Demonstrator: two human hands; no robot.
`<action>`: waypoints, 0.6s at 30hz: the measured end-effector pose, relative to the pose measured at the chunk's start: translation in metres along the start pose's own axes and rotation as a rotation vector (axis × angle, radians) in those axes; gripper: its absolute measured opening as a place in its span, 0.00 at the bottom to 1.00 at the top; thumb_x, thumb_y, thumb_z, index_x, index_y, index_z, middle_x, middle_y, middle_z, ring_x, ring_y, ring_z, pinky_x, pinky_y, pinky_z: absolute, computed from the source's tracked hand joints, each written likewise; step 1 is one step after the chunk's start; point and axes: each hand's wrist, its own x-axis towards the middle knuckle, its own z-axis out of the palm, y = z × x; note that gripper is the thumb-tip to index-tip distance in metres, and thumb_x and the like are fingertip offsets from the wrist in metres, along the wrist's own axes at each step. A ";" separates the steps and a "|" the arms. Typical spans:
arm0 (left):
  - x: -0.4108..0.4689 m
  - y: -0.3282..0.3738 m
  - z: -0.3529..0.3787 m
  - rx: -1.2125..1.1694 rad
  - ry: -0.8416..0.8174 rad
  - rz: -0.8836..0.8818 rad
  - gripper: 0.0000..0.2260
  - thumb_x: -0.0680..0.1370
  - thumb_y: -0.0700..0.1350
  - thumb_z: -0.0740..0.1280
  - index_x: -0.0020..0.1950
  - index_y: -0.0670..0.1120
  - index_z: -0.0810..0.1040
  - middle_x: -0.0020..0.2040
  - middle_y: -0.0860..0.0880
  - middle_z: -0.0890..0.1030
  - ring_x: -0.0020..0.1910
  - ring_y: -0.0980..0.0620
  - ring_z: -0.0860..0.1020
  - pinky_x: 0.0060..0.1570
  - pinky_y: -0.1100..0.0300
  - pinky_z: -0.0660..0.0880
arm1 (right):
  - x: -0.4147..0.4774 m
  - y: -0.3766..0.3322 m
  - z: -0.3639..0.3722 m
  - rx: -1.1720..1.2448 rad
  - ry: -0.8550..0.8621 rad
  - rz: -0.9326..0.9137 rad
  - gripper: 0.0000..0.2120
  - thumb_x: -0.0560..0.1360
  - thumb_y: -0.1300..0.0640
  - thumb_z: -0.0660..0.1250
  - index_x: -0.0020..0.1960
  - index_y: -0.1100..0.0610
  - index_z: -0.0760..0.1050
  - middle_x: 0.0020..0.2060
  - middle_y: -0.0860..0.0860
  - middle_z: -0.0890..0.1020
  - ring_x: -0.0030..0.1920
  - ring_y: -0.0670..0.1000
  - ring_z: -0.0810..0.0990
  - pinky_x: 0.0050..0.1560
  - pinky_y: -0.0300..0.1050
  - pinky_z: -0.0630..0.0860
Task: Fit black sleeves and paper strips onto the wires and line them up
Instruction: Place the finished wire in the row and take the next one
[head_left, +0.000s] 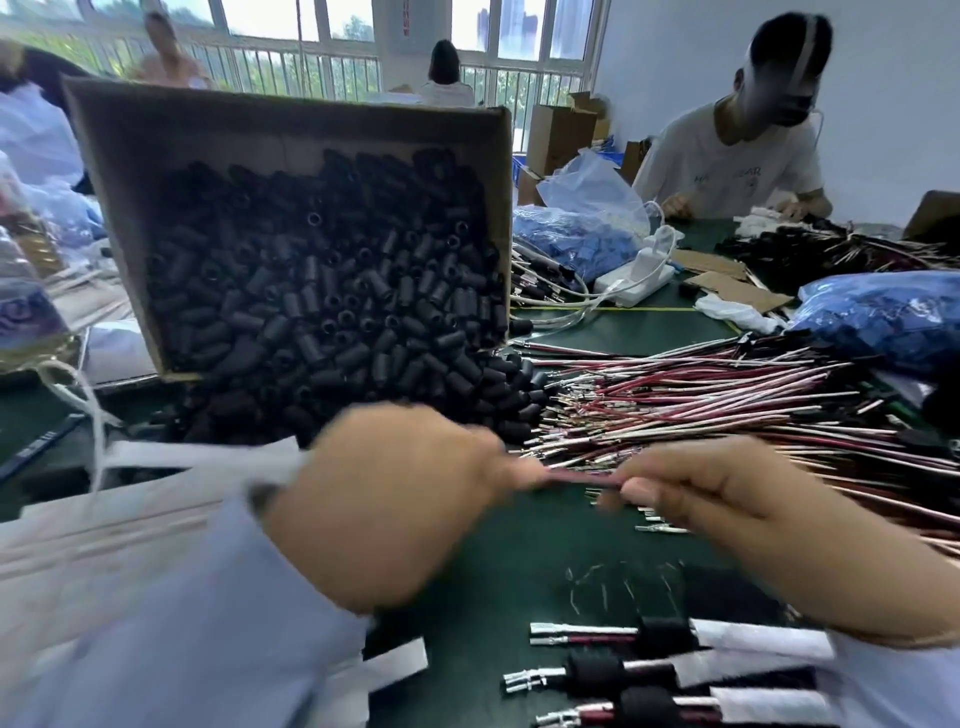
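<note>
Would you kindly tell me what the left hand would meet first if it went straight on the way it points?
Probably the right hand, pinching the same red wire the left hand holds; blur leaves depth unsure.

This is a small wire-assembly workshop: a long dark-green work surface (597, 332) lies under a loose heap of thin red-and-white wires (701, 400) with bare metal terminals; a tilted brown cardboard box (208, 130) spills short black tubular sleeves (337, 291) beside the heap; clear plastic bags (576, 239) of small blue parts sit further back. Another person in a white T-shirt (727, 161) sits working at the same surface; brown cardboard cartons (558, 135) are stacked near the tall barred windows (332, 73).
</note>
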 end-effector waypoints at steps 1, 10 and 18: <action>0.001 0.018 0.004 -0.043 -0.064 0.085 0.31 0.70 0.67 0.31 0.49 0.52 0.66 0.39 0.51 0.74 0.38 0.49 0.73 0.33 0.57 0.66 | 0.002 -0.005 0.010 -0.042 -0.083 -0.055 0.16 0.77 0.40 0.57 0.47 0.47 0.78 0.35 0.49 0.79 0.35 0.46 0.76 0.36 0.40 0.72; 0.004 0.020 -0.005 -0.129 -0.019 -0.015 0.35 0.65 0.67 0.28 0.40 0.47 0.66 0.35 0.51 0.72 0.33 0.51 0.69 0.33 0.55 0.62 | -0.006 -0.003 0.007 -0.055 -0.029 0.004 0.11 0.77 0.41 0.57 0.58 0.33 0.62 0.39 0.43 0.80 0.37 0.42 0.77 0.39 0.38 0.74; -0.001 -0.006 -0.019 -0.362 -0.008 -0.017 0.27 0.66 0.73 0.39 0.43 0.55 0.65 0.36 0.54 0.72 0.38 0.57 0.72 0.41 0.57 0.70 | -0.021 -0.001 -0.027 0.353 0.201 -0.028 0.18 0.70 0.38 0.68 0.55 0.45 0.79 0.29 0.50 0.78 0.27 0.42 0.72 0.26 0.33 0.67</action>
